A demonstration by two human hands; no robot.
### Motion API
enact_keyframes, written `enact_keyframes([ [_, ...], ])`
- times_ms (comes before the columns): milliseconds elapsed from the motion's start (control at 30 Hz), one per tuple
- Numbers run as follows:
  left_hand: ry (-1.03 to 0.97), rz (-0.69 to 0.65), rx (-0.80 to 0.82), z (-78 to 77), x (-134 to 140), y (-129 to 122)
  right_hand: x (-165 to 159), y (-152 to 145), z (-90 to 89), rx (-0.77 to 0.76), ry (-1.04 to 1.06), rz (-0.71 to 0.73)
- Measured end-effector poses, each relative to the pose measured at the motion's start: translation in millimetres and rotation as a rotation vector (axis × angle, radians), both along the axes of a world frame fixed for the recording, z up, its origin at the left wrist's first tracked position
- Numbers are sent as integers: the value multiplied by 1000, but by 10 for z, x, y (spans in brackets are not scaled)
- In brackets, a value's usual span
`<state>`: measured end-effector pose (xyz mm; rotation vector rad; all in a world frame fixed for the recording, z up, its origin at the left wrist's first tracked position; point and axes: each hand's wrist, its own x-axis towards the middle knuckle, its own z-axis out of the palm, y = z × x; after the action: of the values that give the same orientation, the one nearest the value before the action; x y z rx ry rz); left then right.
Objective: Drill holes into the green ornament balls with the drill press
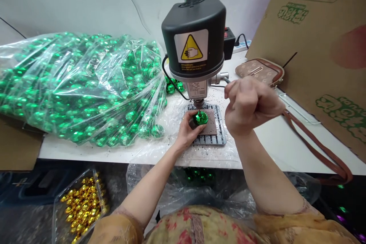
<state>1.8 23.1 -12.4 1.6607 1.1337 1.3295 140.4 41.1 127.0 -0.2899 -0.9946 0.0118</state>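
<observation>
A shiny green faceted ball sits under the chuck of a small black drill press. My left hand grips the ball from the left, thumb in front and fingers behind. Beneath the ball is a brownish square pad on the grey slotted base plate. To the right of the press, my right hand is raised in a closed fist by the machine's side lever. The fist hides most of the lever, and the fingers' hold on it is partly covered.
A big clear bag of green balls fills the table's left side. A patterned pouch with a brown strap and a cardboard box stand at right. Below left is a clear bin of gold balls. Dark shavings dot the white table.
</observation>
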Motion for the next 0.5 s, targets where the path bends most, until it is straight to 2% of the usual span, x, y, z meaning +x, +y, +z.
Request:
enact_keyframes([
  [133, 51, 118, 17, 37, -1, -69, 0, -42, 301, -221, -27, -5],
  [200, 117, 213, 61, 63, -23, -212, 26, -50, 382, -297, -77, -30],
  [267, 204, 214, 151, 74, -61, -447, 53, -44, 401, -322, -119, -57],
  [300, 254, 154, 216, 68, -85, -591, 63, -38, 395, -322, -133, -69],
  [367, 391, -51, 393, 24, -138, -897, 72, -21, 373, -319, -144, -84],
  [433, 598, -245, 571, -52, -193, -1171, 69, -5, 356, -311, -130, -78],
  [500, 785, -349, 687, -125, -251, -1350, 62, 3, 353, -276, -81, -39],
])
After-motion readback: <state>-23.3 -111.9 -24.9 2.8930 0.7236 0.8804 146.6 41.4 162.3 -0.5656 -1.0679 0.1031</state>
